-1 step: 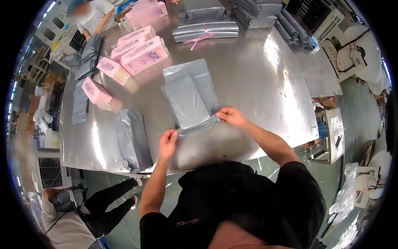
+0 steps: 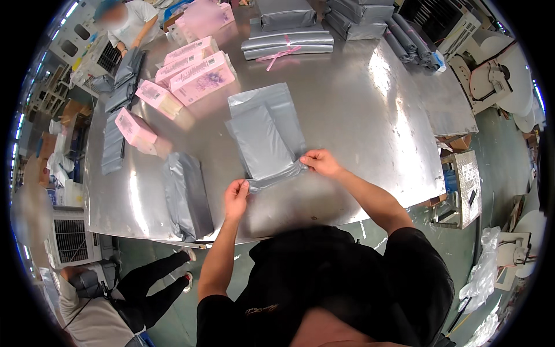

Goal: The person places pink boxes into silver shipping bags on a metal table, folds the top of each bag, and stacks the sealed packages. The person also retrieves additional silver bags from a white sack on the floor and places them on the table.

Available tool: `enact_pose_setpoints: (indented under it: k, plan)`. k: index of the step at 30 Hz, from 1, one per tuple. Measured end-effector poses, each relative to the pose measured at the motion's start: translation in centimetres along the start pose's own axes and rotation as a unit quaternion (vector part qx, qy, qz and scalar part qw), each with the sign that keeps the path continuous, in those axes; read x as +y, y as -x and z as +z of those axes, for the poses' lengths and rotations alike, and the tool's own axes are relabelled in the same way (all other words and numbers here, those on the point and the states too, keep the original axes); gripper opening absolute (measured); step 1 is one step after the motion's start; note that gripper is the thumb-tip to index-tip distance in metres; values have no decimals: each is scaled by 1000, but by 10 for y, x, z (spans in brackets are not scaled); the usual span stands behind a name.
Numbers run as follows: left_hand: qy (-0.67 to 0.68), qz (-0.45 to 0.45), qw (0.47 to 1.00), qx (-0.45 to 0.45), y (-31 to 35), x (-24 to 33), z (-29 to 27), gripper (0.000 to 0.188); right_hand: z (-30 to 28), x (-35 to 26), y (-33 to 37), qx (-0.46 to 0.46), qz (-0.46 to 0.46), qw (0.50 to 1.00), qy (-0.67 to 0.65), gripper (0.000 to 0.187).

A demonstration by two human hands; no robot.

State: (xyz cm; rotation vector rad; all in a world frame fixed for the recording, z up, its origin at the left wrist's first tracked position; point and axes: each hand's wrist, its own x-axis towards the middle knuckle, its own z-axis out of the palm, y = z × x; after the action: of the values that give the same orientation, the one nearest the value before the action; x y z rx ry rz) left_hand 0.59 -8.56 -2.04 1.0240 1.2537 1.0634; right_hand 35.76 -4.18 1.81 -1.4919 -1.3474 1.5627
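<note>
A grey plastic mailing bag [image 2: 263, 141] lies on the metal table in front of me, its near part folded or gathered and a flat flap spread out at the far end. My left hand [image 2: 236, 199] pinches the near left corner of this bag. At the near right corner, the fingers of my right hand [image 2: 321, 162] are closed on the plastic. Left of my left hand stands a filled grey mailing bag [image 2: 188, 196], close to the table's front edge and apart from the hand.
Pink boxes [image 2: 202, 80] stand on the metal table [image 2: 358, 127] at the far left, beside flat grey bags [image 2: 114, 141]. A ribbon-tied bag bundle [image 2: 287, 47] and packed grey parcels [image 2: 358, 26] sit at the back. Rolled bags [image 2: 409, 37] lie far right. Other people are at left.
</note>
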Motion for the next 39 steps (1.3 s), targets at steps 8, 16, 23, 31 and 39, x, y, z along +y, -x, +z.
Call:
enact_pose_setpoints:
  k: [8, 16, 23, 31, 39]
  plan:
    - [66, -108, 992, -11, -27, 7, 10, 35, 13, -17, -25, 9, 3, 998, 57, 41]
    - [405, -166, 896, -72, 61, 13, -13, 42, 71, -95, 7, -209, 103, 939, -255, 111]
    - [703, -202, 680, 53, 152, -48, -31, 53, 286, -124, -15, -179, -100, 969, 140, 133]
    - [300, -64, 922, 237, 158, 25, -107, 33, 370, -175, -113, -381, 67, 919, 75, 63]
    - [269, 15, 898, 347, 110, 5, -155, 50, 444, -283, -319, -108, -488, 597, 627, 60]
